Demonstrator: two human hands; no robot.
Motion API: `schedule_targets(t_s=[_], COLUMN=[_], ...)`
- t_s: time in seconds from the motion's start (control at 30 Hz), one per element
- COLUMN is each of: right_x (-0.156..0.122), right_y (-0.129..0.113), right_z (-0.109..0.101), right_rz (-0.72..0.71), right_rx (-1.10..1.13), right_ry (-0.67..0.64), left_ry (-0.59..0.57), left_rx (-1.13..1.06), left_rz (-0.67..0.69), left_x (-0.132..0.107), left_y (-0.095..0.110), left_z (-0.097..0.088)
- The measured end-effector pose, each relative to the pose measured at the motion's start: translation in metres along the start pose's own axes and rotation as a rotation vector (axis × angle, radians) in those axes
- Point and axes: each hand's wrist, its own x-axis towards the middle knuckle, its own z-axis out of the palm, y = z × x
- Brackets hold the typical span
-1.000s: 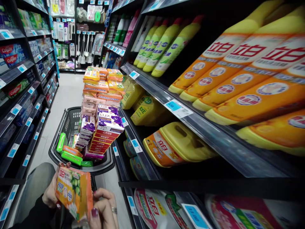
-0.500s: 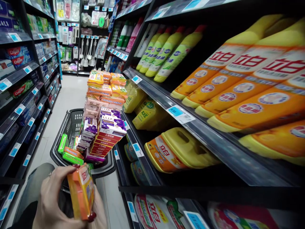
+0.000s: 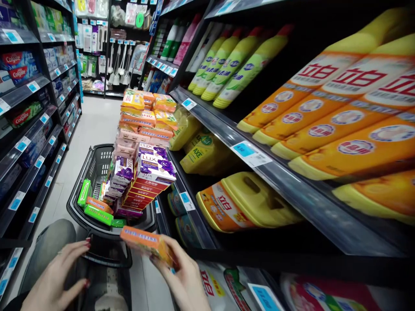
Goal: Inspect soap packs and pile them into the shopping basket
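Observation:
My right hand [image 3: 181, 272] grips an orange pack of soap [image 3: 144, 242] by its right end, just in front of the basket. My left hand [image 3: 60, 272] is empty, its fingers apart, near my knee and the basket's handle. Ahead stands a black shopping basket [image 3: 74, 199] on the floor. Several green and orange soap packs [image 3: 99, 214] lie at its left side. Tall stacks fill its right side: purple-and-white LUX boxes [image 3: 157, 162] over red-sided boxes, with orange and yellow soap packs [image 3: 138, 117] piled behind.
Shelves with yellow-orange detergent bottles [image 3: 324, 108] and a tipped yellow jug [image 3: 246, 203] run close along the right. Toothpaste boxes [image 3: 19, 65] line the left shelves. White tiled floor [image 3: 94, 116] leads to hanging goods at the back. My bent knee [image 3: 55, 246] is beside the basket.
The orange soap pack has gone from between both hands to my right hand alone, turned flatter and moved right. My left hand has let go and moved left, fingers spread.

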Motion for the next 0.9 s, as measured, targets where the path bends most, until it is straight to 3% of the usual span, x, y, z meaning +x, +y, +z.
schedule_targets(t_s=[0.1,0.23,0.43,0.63,0.8,0.9], right_x=[0.030,0.064,0.081,0.080,0.079,0.069], right_y=[0.006,0.016,0.031,0.038,0.035,0.013], right_z=[-0.004,0.023,0.063,0.080,0.075,0.047], right_rz=[-0.160,-0.248,-0.227,-0.152,-0.083,-0.048], right_rx=[-0.289,-0.397,-0.451,-0.495,-0.502,-0.541], right_ry=[-0.068,-0.294,-0.455,-0.477,-0.439,-0.358], left_ry=[0.083,0.267,0.306,0.314,0.336,0.413], left_rx=[0.157,0.460,0.662,0.655,0.630,0.517], left_rz=[-0.240,-0.322,-0.253,-0.250,-0.259,-0.277], left_x=[-0.023,-0.039,-0.041,-0.039,-0.045,-0.047], left_y=[-0.042,-0.074,-0.081,-0.083,-0.091,-0.092], left_z=[0.023,0.051,0.066,0.064,0.072,0.077])
